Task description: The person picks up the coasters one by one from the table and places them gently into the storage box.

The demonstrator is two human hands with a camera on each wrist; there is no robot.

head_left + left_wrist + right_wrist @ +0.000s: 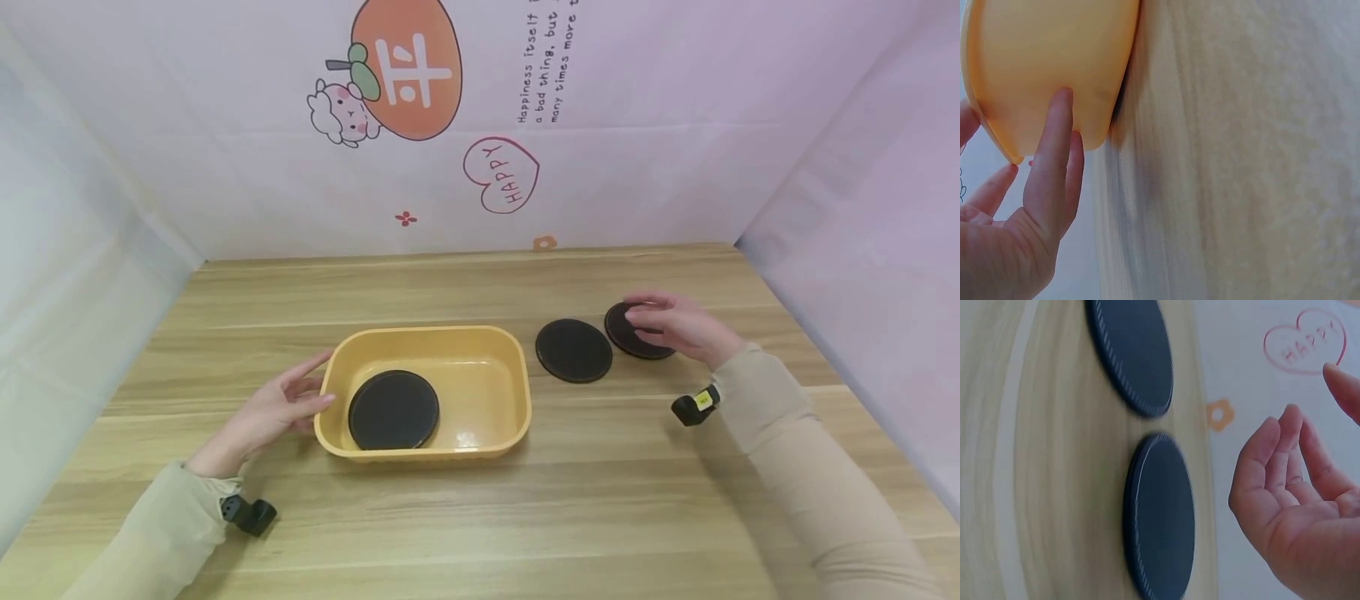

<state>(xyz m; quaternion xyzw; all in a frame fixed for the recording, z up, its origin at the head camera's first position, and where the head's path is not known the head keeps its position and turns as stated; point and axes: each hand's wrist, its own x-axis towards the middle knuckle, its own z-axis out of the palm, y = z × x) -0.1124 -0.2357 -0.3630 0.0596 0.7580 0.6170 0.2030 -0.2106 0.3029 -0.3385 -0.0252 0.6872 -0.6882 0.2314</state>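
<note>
A yellow rectangular basin (480,400) stands on the wooden table, with one black round coaster (393,410) lying in its left half. At the basin's left end, my left hand (273,410) touches the rim and outer wall with extended fingers (1054,144). Two more black coasters lie to the right of the basin: a nearer one (573,350) and a farther-right one (630,333). Above the farther-right coaster hovers my right hand (682,327), fingers loosely bent and holding nothing. Stitched edges show on both coasters in the right wrist view, with the hand (1300,512) apart from them.
A white printed cloth (637,183) rises behind the table's far edge, and pale cloth walls (862,217) stand at both sides. Bare wood (525,525) lies in front of the basin. Small black cameras (251,515) sit at both wrists.
</note>
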